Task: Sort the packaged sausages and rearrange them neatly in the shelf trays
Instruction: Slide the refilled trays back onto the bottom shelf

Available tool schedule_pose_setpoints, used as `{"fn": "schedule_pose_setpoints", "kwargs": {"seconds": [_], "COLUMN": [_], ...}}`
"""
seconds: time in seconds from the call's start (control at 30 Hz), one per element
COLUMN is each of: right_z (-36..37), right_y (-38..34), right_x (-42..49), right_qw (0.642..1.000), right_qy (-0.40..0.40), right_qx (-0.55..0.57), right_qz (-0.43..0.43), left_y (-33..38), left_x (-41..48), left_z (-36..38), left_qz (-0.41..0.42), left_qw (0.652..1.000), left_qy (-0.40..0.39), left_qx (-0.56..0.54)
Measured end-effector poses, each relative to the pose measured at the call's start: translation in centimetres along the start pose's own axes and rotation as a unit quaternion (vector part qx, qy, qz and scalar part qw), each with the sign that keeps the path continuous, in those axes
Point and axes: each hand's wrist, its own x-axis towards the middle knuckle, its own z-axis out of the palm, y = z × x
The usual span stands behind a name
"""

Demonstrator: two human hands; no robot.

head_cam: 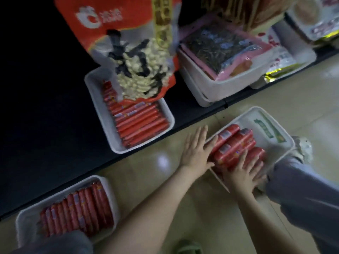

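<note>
Red sausages (stacked) in white tray

The red bag shows a white logo and black Chinese characters, too blurred to read.

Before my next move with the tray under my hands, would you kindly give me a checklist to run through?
1. Left hand flat against the ends of the thick sausages: ok.
2. Right hand resting flat on the pile: ok.
3. Thick sausages parallel in the floor tray: ok.
4. Shelf tray free on top: not ok, a red snack bag covers part of its thin sausages.
5. Lower layers of the pile tidy: cannot tell.
</note>
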Motion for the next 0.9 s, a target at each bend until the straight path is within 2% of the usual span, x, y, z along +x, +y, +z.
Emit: {"fn": "schedule_pose_setpoints", "kwargs": {"seconds": [0.1, 0.13, 0.23, 0.33, 0.47, 0.57, 0.8, 0.9], "right_z": [0.9, 1.4, 2.8, 4.2, 3.4, 2.0, 5.2, 5.2], "right_y": [4.9, 5.5, 6.5, 7.1, 7.7, 6.5, 5.7, 6.2], "right_x": [1.4, 1.9, 2.7, 2.8, 2.5, 2.0, -1.5, -2.7], "right_qw": [0.995, 0.993, 0.988, 0.98, 0.97, 0.967, 0.969, 0.97], "right_qy": [-0.031, -0.036, -0.014, 0.022, -0.014, -0.05, -0.012, -0.006], "right_qx": [0.07, 0.098, 0.146, 0.157, 0.181, 0.195, 0.161, 0.193], "right_qz": [0.058, 0.049, -0.055, -0.122, -0.164, -0.155, -0.188, -0.145], "left_y": [2.0, 2.2, 2.4, 1.9, 1.7, 1.0, 0.2, 0.4], "left_x": [3.0, 3.5, 4.3, 4.3, 4.2, 3.6, -1.5, -4.0], "left_z": [2.7, 3.5, 5.1, 5.6, 5.6, 5.5, 5.9, 5.9], "left_qz": [0.01, -0.006, -0.064, -0.081, -0.088, -0.107, -0.183, -0.207], "left_qw": [0.992, 0.989, 0.981, 0.975, 0.976, 0.974, 0.965, 0.957], "left_qy": [-0.125, -0.148, -0.183, -0.191, -0.191, -0.187, -0.181, -0.189], "left_qx": [0.03, 0.024, -0.029, -0.077, -0.063, -0.064, -0.054, -0.072]}}
